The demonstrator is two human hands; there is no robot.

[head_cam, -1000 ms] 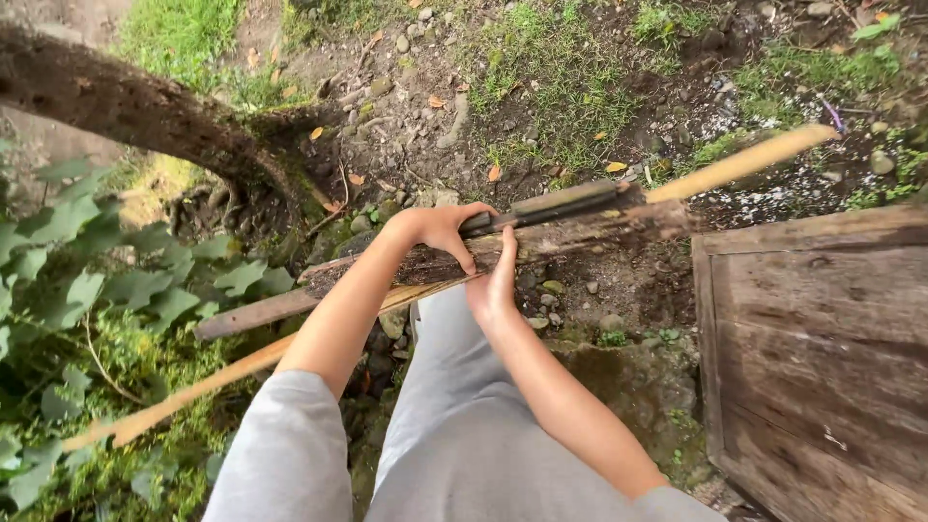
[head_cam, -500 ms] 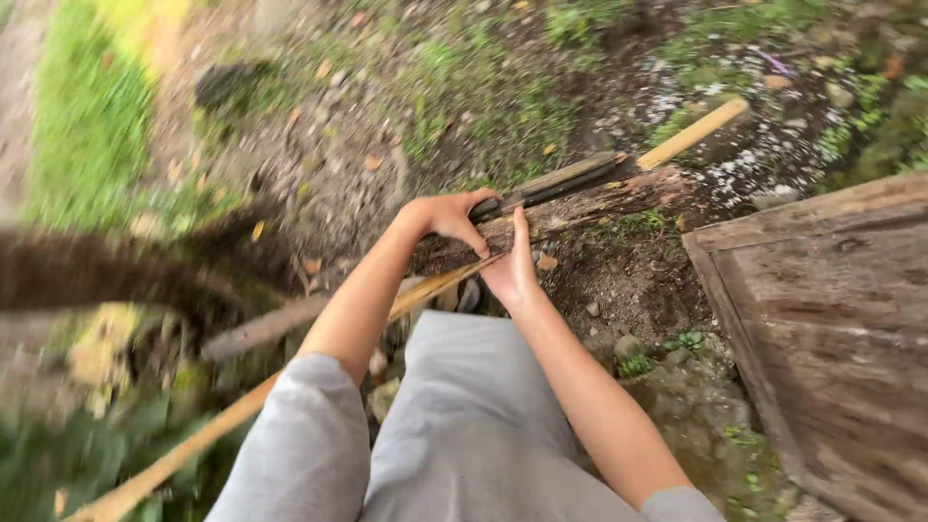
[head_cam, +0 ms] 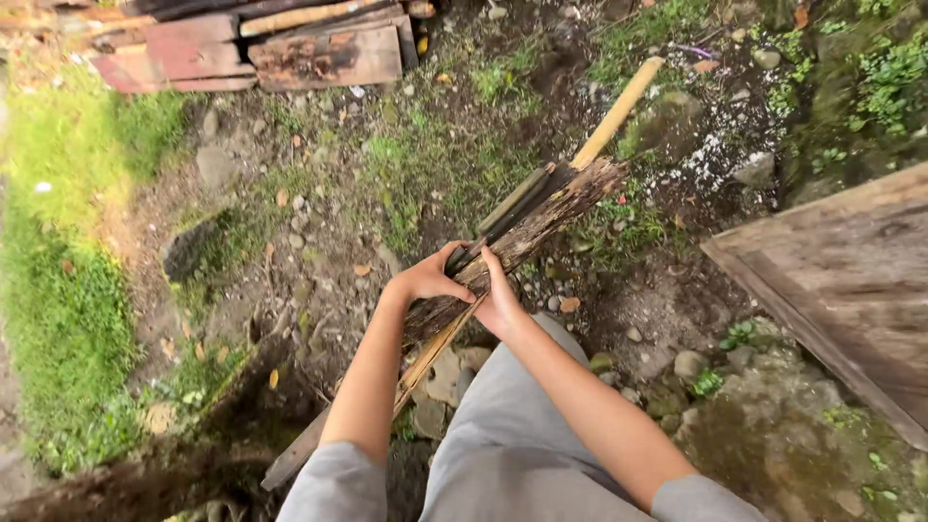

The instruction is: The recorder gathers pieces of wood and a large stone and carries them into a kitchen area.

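A long, rotten dark wooden beam [head_cam: 546,220] runs diagonally from the lower left to the upper right, with a pale bamboo pole [head_cam: 615,116] and dark slats [head_cam: 515,203] lying along it. My left hand [head_cam: 426,280] is closed around the bundle from the left. On the bundle's right side, my right hand [head_cam: 499,299] grips the same bundle, fingers up against the wood. Both arms reach forward over my grey trousers [head_cam: 503,435].
A weathered wooden board [head_cam: 841,280] lies at the right. A stack of old reddish planks [head_cam: 261,48] sits at the top left. The ground is dirt, stones and patches of grass [head_cam: 58,319], with a mossy rock [head_cam: 793,454] at the lower right.
The view has swung left and tilted, and the bundle now points more steeply up-right. Both hands have stayed on the beam and poles. The leafy plants and the branch have left the picture.
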